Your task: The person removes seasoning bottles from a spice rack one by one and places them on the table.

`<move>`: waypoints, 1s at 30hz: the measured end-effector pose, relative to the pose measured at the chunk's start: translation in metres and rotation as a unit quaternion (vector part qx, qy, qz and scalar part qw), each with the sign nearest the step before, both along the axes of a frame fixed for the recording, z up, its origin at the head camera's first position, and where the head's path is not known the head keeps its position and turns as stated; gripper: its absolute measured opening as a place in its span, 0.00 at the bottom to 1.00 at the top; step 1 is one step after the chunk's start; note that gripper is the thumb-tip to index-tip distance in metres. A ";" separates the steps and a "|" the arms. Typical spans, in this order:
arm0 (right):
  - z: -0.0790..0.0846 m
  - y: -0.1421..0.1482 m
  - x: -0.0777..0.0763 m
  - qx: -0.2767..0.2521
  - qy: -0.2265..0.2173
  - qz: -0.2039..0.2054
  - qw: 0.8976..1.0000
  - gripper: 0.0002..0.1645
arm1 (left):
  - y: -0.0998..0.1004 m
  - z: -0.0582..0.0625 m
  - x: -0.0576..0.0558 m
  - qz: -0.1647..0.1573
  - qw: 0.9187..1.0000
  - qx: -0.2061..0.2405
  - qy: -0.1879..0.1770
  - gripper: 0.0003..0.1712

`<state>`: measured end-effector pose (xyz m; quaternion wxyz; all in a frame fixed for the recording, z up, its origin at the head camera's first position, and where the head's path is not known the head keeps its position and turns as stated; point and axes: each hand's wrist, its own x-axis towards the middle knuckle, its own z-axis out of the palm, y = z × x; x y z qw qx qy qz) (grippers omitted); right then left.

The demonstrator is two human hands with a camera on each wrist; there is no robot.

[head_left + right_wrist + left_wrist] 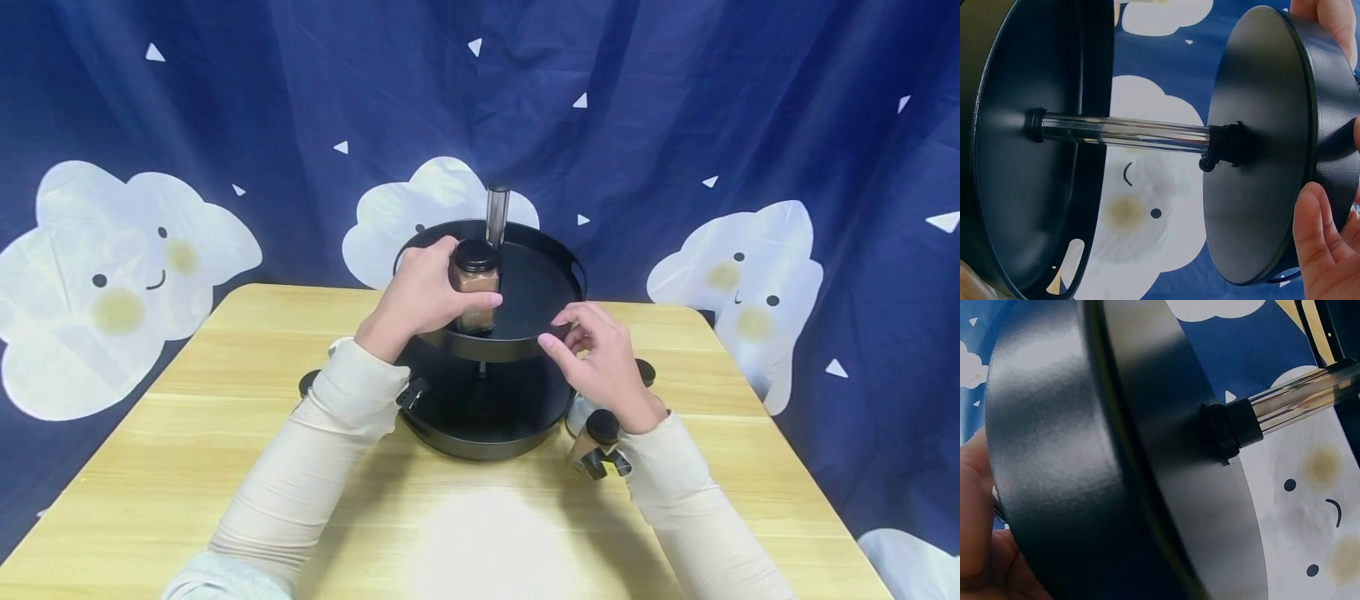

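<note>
My left hand [420, 287] grips a spice jar [477, 283] with a black lid and brown contents, thumb across its front. The jar stands over the front left of the upper tray [536, 283] of a black two-tier stand. In the left wrist view, the upper tray's outer wall [1054, 456] hides most of this hand and the jar. My right hand [596, 358] is at the front right rim, fingers loosely bent and thumb apart from them. The right wrist view has its thumb [1315, 225] overlapping the upper tray's edge.
Below sits the lower tray [487, 446], joined by a clear post [1141, 134]. Another brown spice jar [588, 446] stands right of it, near a black lid [645, 372]. A further black lid [308, 382] shows beyond my left sleeve. A blue cloud-print curtain [600, 50] hangs behind the wooden table [187, 467].
</note>
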<state>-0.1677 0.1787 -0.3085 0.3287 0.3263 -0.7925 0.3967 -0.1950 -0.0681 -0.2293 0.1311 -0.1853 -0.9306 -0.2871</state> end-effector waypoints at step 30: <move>-0.001 0.000 0.000 0.001 0.000 0.000 1.000 0.13 | -0.007 0.012 0.008 0.001 0.997 0.068 0.046 0.32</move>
